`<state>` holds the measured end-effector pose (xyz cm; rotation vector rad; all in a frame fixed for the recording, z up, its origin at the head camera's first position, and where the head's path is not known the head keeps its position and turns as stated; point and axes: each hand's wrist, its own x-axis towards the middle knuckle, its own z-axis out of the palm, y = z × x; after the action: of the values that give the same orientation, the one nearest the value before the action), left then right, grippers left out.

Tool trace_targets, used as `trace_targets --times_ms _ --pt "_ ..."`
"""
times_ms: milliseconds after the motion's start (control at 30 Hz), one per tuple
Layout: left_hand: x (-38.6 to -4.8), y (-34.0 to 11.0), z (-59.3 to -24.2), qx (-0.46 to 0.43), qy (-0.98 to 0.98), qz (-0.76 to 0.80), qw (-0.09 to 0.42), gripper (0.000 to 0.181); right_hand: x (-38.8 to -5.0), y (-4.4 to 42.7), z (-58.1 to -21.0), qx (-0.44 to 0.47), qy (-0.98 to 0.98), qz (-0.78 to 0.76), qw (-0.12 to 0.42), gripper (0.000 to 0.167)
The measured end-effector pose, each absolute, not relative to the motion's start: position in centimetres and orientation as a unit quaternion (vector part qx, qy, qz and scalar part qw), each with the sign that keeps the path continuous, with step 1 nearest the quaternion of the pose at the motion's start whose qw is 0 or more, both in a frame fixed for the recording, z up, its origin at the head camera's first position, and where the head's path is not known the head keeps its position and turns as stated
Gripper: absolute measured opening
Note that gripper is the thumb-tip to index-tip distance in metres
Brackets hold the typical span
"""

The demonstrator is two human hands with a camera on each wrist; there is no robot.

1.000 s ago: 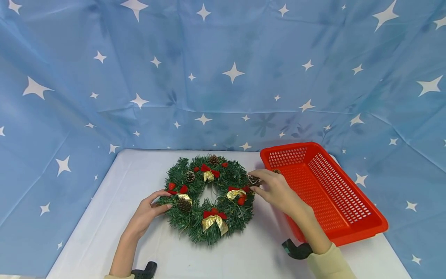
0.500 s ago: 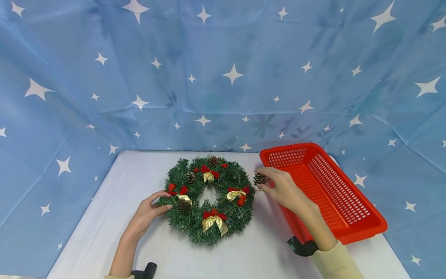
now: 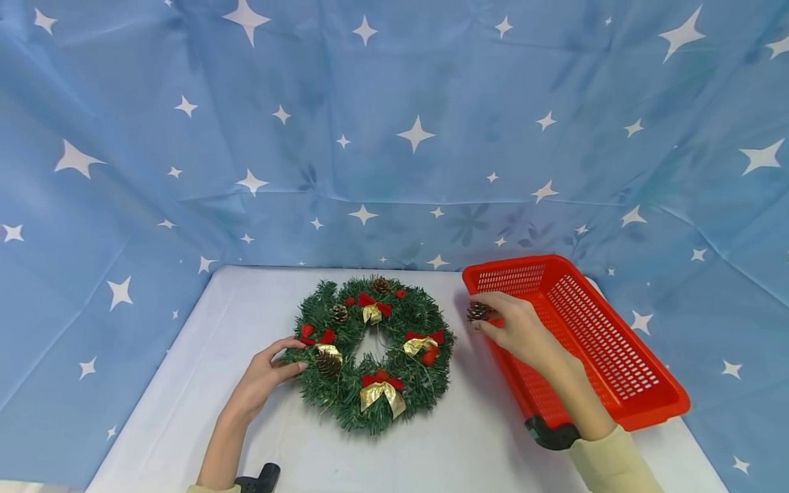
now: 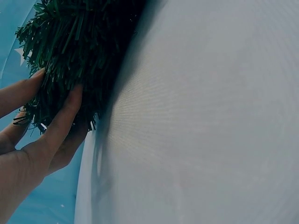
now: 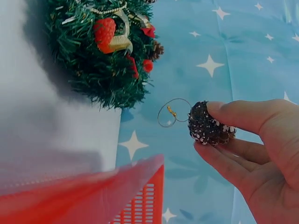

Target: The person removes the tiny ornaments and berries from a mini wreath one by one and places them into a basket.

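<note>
Starry cloth (image 3: 382, 168) is hanging behind the white table (image 3: 431, 448), left hand (image 3: 261, 376) gripping its wreath (image 3: 403, 363), seemingly loosely, right hand (image 3: 518, 329) pinching a pinecone (image 3: 477, 313).

Head view looks forward-down; nearer wrist views share the wreath (image 3: 403, 359).

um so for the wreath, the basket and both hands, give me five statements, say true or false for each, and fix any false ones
1. The right hand holds a pinecone. True.
2. The basket is blue. False: it is red.
3. The wreath lies on the white table. True.
4. The left hand is inside the basket. False: it touches the wreath.
5. A thin loop with a gold twist sticks out from the held pinecone. True.
</note>
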<state>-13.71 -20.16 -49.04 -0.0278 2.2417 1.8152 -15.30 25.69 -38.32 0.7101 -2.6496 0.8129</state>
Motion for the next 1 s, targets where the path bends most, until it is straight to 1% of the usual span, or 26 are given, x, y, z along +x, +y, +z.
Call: trace_targets --times_ms 133,400,667,1000 --pt "-13.7 -20.1 -49.1 -0.011 0.771 0.624 0.127 0.046 -15.5 26.2 -38.2 0.237 -0.921 0.278 0.135 0.045" --pt "-13.6 -20.2 -49.2 -0.008 0.771 0.624 0.127 0.047 -15.9 27.3 -38.4 0.227 -0.928 0.255 0.151 0.041" --pt "-13.6 -20.2 -49.1 -0.006 0.771 0.624 0.125 0.047 -16.4 28.4 -38.4 0.208 -0.933 0.256 0.143 0.041" --pt "-13.7 -20.1 -48.9 -0.004 0.770 0.626 0.127 0.046 -17.0 30.1 -38.9 0.188 -0.940 0.243 0.146 0.042"
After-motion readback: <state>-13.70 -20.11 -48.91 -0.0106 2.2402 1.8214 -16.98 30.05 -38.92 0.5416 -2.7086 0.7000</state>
